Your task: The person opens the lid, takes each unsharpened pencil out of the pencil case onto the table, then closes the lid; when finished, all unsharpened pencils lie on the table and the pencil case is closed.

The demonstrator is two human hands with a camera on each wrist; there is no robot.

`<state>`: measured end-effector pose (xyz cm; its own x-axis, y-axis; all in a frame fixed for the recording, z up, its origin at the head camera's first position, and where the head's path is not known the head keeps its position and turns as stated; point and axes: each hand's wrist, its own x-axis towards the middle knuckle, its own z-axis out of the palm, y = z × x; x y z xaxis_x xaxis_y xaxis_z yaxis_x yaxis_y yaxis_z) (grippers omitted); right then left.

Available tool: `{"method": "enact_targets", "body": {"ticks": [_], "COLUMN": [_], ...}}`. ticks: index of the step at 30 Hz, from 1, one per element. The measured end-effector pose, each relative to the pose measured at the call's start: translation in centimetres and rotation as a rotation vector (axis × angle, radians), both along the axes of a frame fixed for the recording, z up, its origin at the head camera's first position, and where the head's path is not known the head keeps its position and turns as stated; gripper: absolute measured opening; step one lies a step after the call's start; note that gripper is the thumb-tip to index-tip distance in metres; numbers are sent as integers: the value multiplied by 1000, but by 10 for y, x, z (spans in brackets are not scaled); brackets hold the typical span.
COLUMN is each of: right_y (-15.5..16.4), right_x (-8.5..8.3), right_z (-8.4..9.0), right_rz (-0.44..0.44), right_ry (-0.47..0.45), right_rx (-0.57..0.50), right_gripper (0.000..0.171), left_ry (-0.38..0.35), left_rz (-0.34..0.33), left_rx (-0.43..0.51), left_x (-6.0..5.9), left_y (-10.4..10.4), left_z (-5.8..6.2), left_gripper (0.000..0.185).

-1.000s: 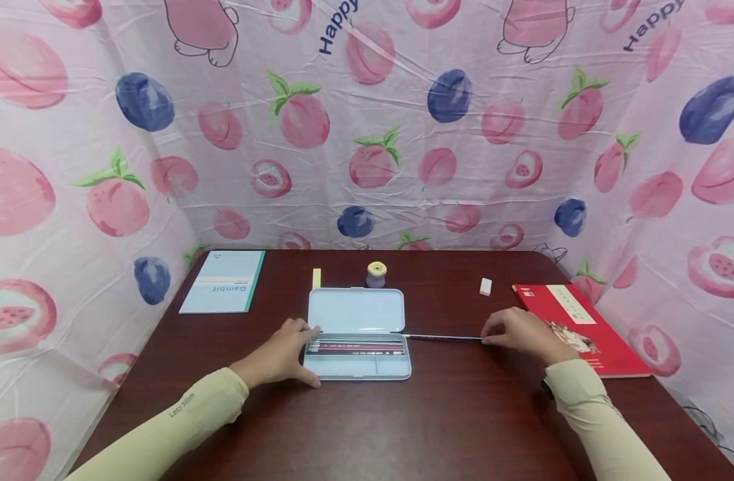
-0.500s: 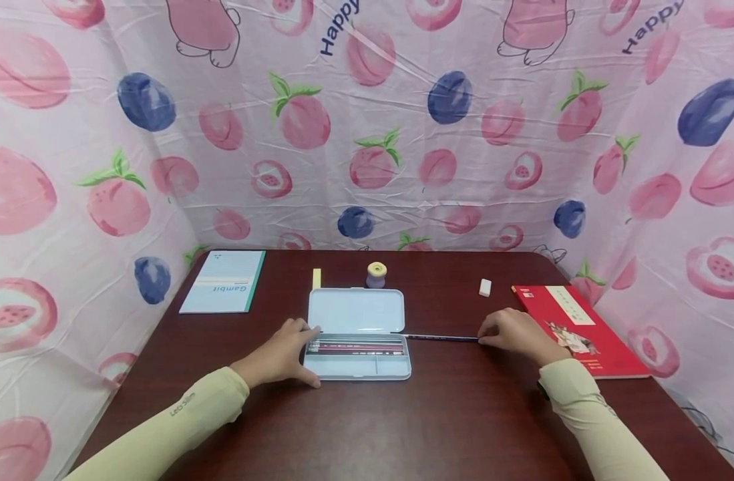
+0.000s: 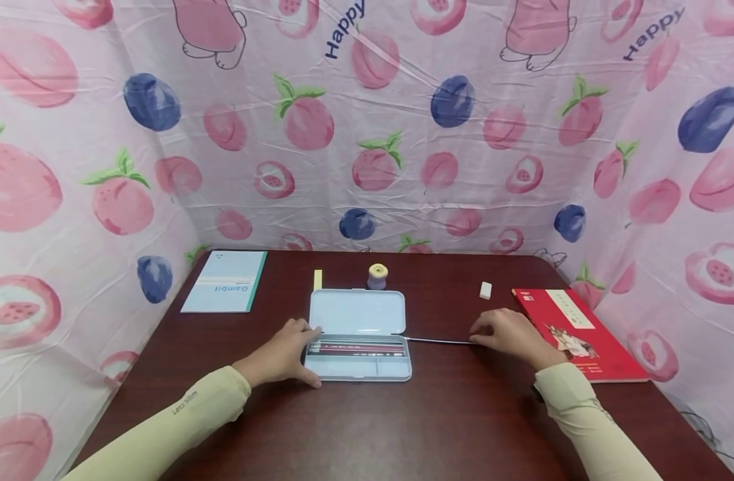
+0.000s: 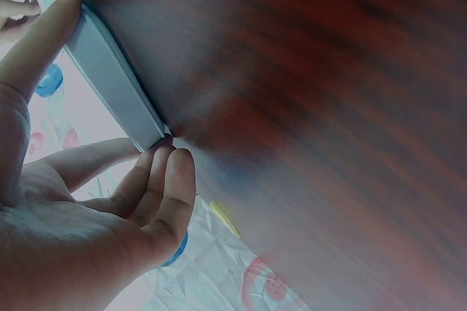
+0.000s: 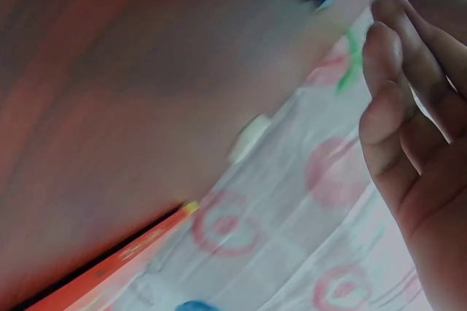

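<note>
An open pale-blue pencil case (image 3: 341,367) lies on the table, lid tipped back. Several pencils (image 3: 360,348) rest in its long rear compartment. My left hand (image 3: 276,357) grips the left end of the case, thumb at the front corner and index finger near the hinge. In the left wrist view, that thumb and the fingers span the end of the case (image 4: 109,70). To the right, my right hand (image 3: 507,335) pinches the end of a thin dark pencil (image 3: 439,341), whose other end reaches the case's right edge. The right wrist view shows curled fingers (image 5: 383,48); the pencil is hidden there.
Behind the case are a yellow strip (image 3: 318,279) and a yellow-and-purple spool-shaped object (image 3: 377,277). A white eraser (image 3: 485,290) lies at back right, near a red book (image 3: 607,361). A notebook (image 3: 222,284) is at back left. Patterned cloth (image 3: 367,133) surrounds the table.
My right hand has moved slightly left toward the case, and less of the pencil shows between fingers and case. The left hand keeps its place on the case.
</note>
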<state>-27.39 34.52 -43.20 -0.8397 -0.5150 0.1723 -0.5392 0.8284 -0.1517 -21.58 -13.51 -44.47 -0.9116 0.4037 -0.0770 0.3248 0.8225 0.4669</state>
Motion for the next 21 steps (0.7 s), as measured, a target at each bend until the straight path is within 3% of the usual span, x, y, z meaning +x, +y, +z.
{"method": "enact_targets", "body": {"ticks": [4,7,14,21], "right_y": [-27,-52,-106,-135], "right_x": [6,9,16,18], "right_z": [5,10,18,10], "right_rz": [47,62,138,222], "right_ry": [95,112,24,-20], "right_rx": [-75,-117,-125,-57], "right_gripper": [10,11,10,10], "left_ry": [3,6,11,8], "left_rz": [-2,-3,-6,-2], "left_rx": [-8,-9,-9,-15], "left_x": [0,-1,-2,-2], "left_y": [0,1,0,0], "left_z": [0,-1,-1,-2], "left_gripper": [105,105,105,105]}}
